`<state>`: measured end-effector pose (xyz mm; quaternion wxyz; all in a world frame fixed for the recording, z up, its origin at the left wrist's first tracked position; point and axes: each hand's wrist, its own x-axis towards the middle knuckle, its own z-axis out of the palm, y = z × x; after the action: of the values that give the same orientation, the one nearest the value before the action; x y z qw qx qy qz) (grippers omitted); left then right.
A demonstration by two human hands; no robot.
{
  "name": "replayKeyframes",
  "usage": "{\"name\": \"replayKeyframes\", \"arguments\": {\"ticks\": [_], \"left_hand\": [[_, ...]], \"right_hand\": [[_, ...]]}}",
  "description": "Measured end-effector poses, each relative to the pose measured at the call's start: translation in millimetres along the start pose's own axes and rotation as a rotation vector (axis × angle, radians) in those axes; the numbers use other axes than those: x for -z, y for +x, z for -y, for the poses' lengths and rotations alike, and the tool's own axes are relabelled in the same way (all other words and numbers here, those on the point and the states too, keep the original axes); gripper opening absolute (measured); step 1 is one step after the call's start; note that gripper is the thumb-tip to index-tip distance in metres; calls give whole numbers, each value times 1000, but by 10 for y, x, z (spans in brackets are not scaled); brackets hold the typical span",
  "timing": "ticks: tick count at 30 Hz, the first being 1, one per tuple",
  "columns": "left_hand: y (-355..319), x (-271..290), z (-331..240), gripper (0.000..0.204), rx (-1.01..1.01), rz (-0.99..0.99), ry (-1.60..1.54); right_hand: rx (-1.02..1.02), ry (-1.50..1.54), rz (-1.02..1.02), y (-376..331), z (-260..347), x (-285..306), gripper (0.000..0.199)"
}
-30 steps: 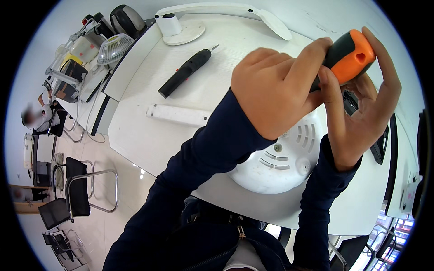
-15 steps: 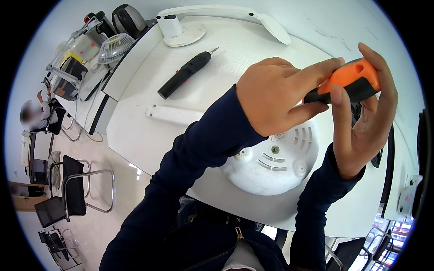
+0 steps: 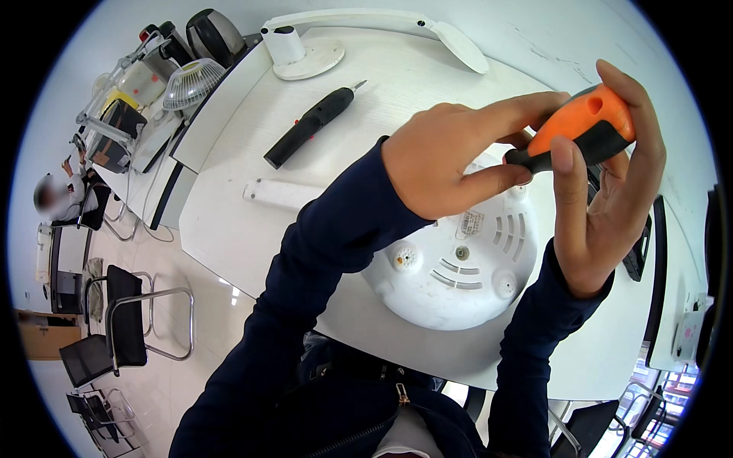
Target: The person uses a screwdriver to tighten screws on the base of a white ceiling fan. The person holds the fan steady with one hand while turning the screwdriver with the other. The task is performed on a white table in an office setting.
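A screwdriver [image 3: 582,127] with a stubby orange-and-black handle is held up over the right side of the table. My right hand [image 3: 611,198] grips the handle between its thumb and fingers. At the narrow black neck, my left hand [image 3: 450,156] closes with its thumb below and its fingers on the far side. No shaft shows beyond the neck. Under my hands lies a round white base [image 3: 458,286] with vent slots, a label and round feet facing up. A black electric screwdriver [image 3: 311,128] rests on the table farther left, its bit pointing away.
A white lamp-like piece [image 3: 305,61] with a round foot and long arm lies along the table's far edge. Left of my forearm is a white bar [image 3: 279,194]. A kettle [image 3: 214,37] and a fan [image 3: 195,82] crowd the side table. Chairs [image 3: 126,317] stand at left.
My left hand has shifted slightly left along the screwdriver toward its neck, uncovering more of the handle and the white base. The right hand has tilted the handle up a little.
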<state>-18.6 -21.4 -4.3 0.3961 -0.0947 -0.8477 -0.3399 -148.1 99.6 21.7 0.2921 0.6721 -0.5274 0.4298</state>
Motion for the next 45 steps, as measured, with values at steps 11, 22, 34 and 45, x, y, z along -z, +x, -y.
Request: {"name": "replayKeyframes", "arguments": {"ticks": [11,22,34,45], "left_hand": [[-12,-92,-30,51,-52,-169,147],[4,-82,-78,38,-92,-269,376],[12,-169,-79,30,-45,-240,305],[-27,-122,-205,32,-77,-306,136]], "right_hand": [[61,74,-125,-40,-75,-115,53],[-10,138,18,32,3,-14,58],[-53,-40,-47,-6,48,46,62],[71,-31,-193,19,193,21,60]]}}
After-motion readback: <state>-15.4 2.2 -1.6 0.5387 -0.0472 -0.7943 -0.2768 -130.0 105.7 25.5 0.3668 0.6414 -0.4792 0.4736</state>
